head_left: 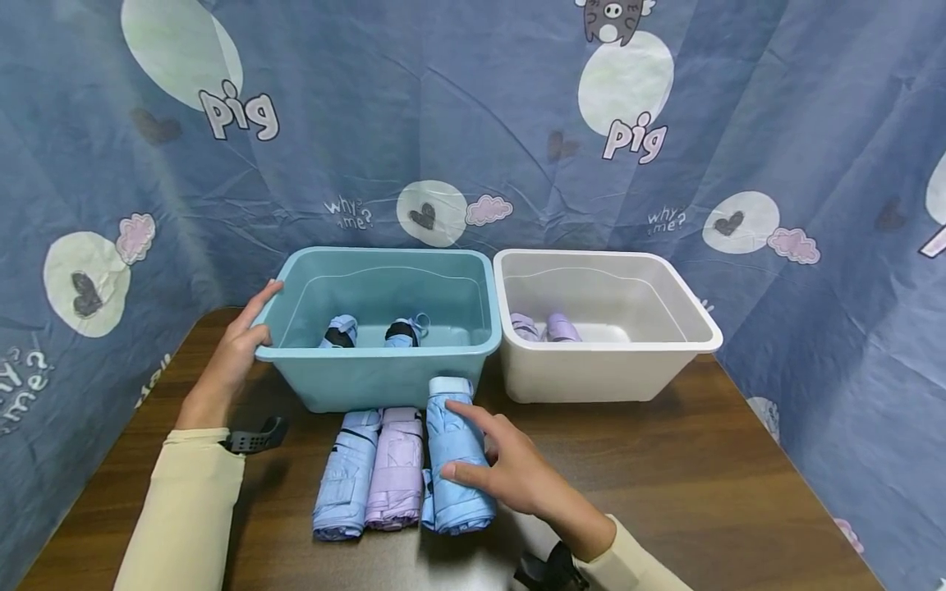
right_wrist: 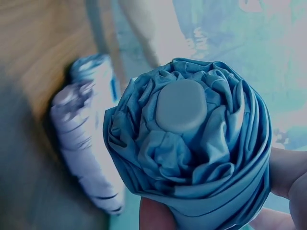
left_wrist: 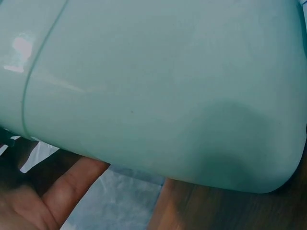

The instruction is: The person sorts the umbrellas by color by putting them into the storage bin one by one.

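Note:
My right hand (head_left: 513,468) grips a folded light-blue umbrella (head_left: 452,447), thumb on the near side and a finger across its upper part. The umbrella's gathered fabric and rounded end cap (right_wrist: 182,105) face the right wrist camera. Left of it, a lilac folded umbrella (head_left: 395,476) and another blue umbrella (head_left: 346,480) lie side by side on the table. My left hand (head_left: 232,353) holds the left rim of a teal bin (head_left: 369,379); some of its fingers are hidden. Inside that bin are two blue umbrellas (head_left: 402,332) with black parts, partly hidden by the front wall.
A white bin (head_left: 584,376) stands right against the teal one, with two lilac umbrellas (head_left: 563,327) inside. Both bins stand on a brown wooden table (head_left: 665,484). Behind them hangs a blue patterned cloth (head_left: 532,197).

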A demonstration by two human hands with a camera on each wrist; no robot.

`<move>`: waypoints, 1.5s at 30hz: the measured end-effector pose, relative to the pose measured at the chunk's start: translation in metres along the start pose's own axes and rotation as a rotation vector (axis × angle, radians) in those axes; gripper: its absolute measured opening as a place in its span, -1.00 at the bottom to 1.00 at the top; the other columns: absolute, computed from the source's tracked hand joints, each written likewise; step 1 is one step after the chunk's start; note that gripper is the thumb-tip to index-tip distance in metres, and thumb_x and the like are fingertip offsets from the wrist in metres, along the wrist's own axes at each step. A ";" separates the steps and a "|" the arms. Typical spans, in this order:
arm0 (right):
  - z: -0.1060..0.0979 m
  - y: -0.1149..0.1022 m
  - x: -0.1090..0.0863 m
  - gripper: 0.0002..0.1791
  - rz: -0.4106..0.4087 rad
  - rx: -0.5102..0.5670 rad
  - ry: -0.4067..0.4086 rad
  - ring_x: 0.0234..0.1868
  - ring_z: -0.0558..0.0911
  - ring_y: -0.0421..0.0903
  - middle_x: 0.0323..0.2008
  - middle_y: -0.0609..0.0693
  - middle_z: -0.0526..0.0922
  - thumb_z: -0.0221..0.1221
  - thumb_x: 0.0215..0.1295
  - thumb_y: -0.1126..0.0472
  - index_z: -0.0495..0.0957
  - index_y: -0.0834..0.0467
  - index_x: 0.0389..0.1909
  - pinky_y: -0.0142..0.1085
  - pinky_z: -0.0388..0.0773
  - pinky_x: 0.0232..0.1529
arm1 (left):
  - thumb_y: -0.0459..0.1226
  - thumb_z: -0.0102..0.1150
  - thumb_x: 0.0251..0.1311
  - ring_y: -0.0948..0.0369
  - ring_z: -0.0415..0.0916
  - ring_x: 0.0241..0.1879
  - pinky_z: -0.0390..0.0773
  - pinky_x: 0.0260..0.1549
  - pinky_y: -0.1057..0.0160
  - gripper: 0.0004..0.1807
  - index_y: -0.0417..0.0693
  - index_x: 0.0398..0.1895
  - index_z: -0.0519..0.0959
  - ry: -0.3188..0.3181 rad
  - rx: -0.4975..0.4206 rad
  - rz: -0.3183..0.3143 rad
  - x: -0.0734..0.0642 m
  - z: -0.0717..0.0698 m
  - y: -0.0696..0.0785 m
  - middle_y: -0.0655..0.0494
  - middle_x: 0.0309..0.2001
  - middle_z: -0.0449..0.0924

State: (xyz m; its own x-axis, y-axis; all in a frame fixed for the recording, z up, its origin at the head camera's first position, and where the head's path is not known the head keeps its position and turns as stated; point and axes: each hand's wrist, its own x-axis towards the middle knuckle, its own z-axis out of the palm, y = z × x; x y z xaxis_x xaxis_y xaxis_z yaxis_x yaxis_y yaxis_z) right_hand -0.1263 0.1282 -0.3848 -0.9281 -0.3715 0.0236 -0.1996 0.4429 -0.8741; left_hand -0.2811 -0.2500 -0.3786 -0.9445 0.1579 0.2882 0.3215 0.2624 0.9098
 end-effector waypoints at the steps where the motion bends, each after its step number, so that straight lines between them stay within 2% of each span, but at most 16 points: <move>1: -0.001 -0.002 -0.002 -0.24 0.005 0.025 -0.005 -0.35 0.56 -0.10 -0.09 0.13 0.39 0.34 0.15 0.00 0.28 -0.27 0.38 -0.25 0.54 -0.35 | -0.53 -0.34 -0.01 -0.10 -0.30 0.47 -0.10 0.20 -0.05 -0.11 0.02 0.53 0.02 0.002 0.001 0.004 0.000 0.000 0.000 0.06 0.55 -0.27; 4: -0.004 -0.010 -0.006 -0.24 -0.001 0.085 -0.012 -0.38 0.61 -0.10 -0.03 0.16 0.37 0.33 0.16 0.03 0.26 -0.31 0.38 -0.25 0.57 -0.37 | -0.53 -0.33 -0.02 -0.09 -0.29 0.48 -0.08 0.20 0.00 -0.11 0.01 0.53 0.03 0.007 0.002 0.013 0.001 0.000 0.000 0.05 0.55 -0.26; 11: -0.010 -0.023 -0.012 -0.23 -0.004 0.178 -0.025 -0.19 0.65 0.00 0.19 0.10 0.31 0.32 0.17 0.05 0.22 -0.40 0.37 -0.23 0.59 -0.32 | -0.53 -0.33 -0.01 -0.08 -0.27 0.47 -0.04 0.15 0.11 -0.12 0.02 0.53 0.03 0.006 -0.003 0.012 0.001 0.000 -0.001 0.06 0.55 -0.25; 16: -0.012 -0.029 -0.013 -0.21 -0.043 0.199 -0.037 -0.04 0.63 0.05 0.28 0.02 0.28 0.31 0.19 0.07 0.19 -0.41 0.38 -0.23 0.59 -0.27 | -0.52 -0.33 0.00 -0.09 -0.24 0.46 -0.01 0.12 0.15 -0.12 0.03 0.53 0.03 0.004 0.003 0.011 -0.001 -0.001 -0.002 0.08 0.55 -0.25; 19: -0.014 -0.035 -0.011 -0.21 -0.071 0.193 -0.034 -0.01 0.63 0.02 0.29 -0.02 0.28 0.31 0.19 0.07 0.19 -0.41 0.38 -0.23 0.59 -0.25 | -0.51 -0.34 0.01 -0.10 -0.24 0.46 -0.04 0.18 0.08 -0.13 0.04 0.53 0.03 0.003 -0.001 0.011 -0.002 -0.002 -0.002 0.09 0.55 -0.25; 24: -0.017 -0.045 -0.008 -0.18 -0.090 0.205 -0.033 -0.10 0.66 -0.06 0.27 -0.03 0.31 0.32 0.18 0.12 0.18 -0.42 0.38 -0.21 0.60 -0.26 | -0.51 -0.34 0.02 -0.13 -0.27 0.47 -0.11 0.22 -0.12 -0.14 0.03 0.53 0.02 -0.005 -0.006 -0.003 -0.004 -0.002 -0.002 0.07 0.55 -0.27; 26: -0.019 -0.049 -0.005 -0.17 -0.093 0.221 -0.034 -0.13 0.66 -0.06 0.27 -0.04 0.31 0.32 0.18 0.14 0.17 -0.43 0.39 -0.19 0.61 -0.27 | -0.51 -0.35 0.02 -0.14 -0.29 0.47 -0.14 0.22 -0.18 -0.14 0.01 0.53 0.01 -0.007 -0.007 -0.007 -0.003 -0.001 -0.002 0.06 0.55 -0.28; 29: -0.025 -0.058 0.002 -0.16 -0.097 0.253 -0.039 -0.14 0.67 -0.03 0.27 -0.01 0.30 0.32 0.18 0.16 0.16 -0.45 0.39 -0.15 0.61 -0.28 | -0.52 -0.36 0.03 -0.12 -0.31 0.47 -0.15 0.22 -0.16 -0.14 0.00 0.53 0.00 -0.012 -0.001 -0.002 -0.002 -0.001 -0.003 0.05 0.55 -0.29; 33: -0.035 -0.069 0.015 -0.16 -0.106 0.302 -0.039 -0.10 0.67 0.02 0.27 0.06 0.29 0.31 0.19 0.18 0.16 -0.45 0.38 -0.10 0.61 -0.29 | -0.53 -0.35 0.02 -0.08 -0.31 0.48 -0.10 0.22 0.02 -0.14 -0.01 0.53 0.00 -0.005 0.011 0.013 0.002 -0.001 -0.001 0.05 0.55 -0.28; 37: -0.041 -0.077 0.030 -0.17 -0.120 0.338 -0.034 -0.07 0.66 0.07 0.25 0.12 0.30 0.31 0.19 0.19 0.17 -0.46 0.38 -0.07 0.62 -0.30 | -0.52 -0.35 0.02 -0.09 -0.31 0.48 -0.12 0.22 -0.05 -0.14 0.00 0.53 0.01 -0.003 0.003 0.016 0.003 -0.001 -0.001 0.06 0.55 -0.28; 40: -0.042 -0.083 0.038 -0.18 -0.119 0.311 0.007 -0.06 0.65 0.05 0.25 0.10 0.28 0.33 0.17 0.12 0.18 -0.50 0.36 -0.09 0.61 -0.30 | -0.52 -0.35 0.02 -0.11 -0.32 0.48 -0.17 0.22 -0.17 -0.14 -0.01 0.53 0.00 0.001 -0.009 0.020 0.001 -0.002 -0.001 0.04 0.55 -0.29; 45: -0.043 -0.086 0.052 -0.19 -0.090 0.283 0.079 -0.10 0.64 0.06 0.23 0.08 0.22 0.34 0.14 0.05 0.20 -0.54 0.33 -0.11 0.60 -0.28 | -0.54 -0.34 0.00 -0.12 -0.33 0.47 -0.14 0.23 -0.10 -0.13 -0.05 0.53 0.00 -0.008 -0.015 0.025 -0.001 -0.001 -0.003 0.02 0.55 -0.29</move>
State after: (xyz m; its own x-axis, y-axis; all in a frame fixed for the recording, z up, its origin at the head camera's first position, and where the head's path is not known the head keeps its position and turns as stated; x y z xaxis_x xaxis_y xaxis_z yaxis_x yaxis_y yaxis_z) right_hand -0.1705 0.1059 -0.2870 -0.9344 -0.3297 0.1351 -0.1969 0.1617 -0.9670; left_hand -0.2811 -0.2516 -0.3817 -0.9357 0.1719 0.3081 0.3435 0.2442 0.9068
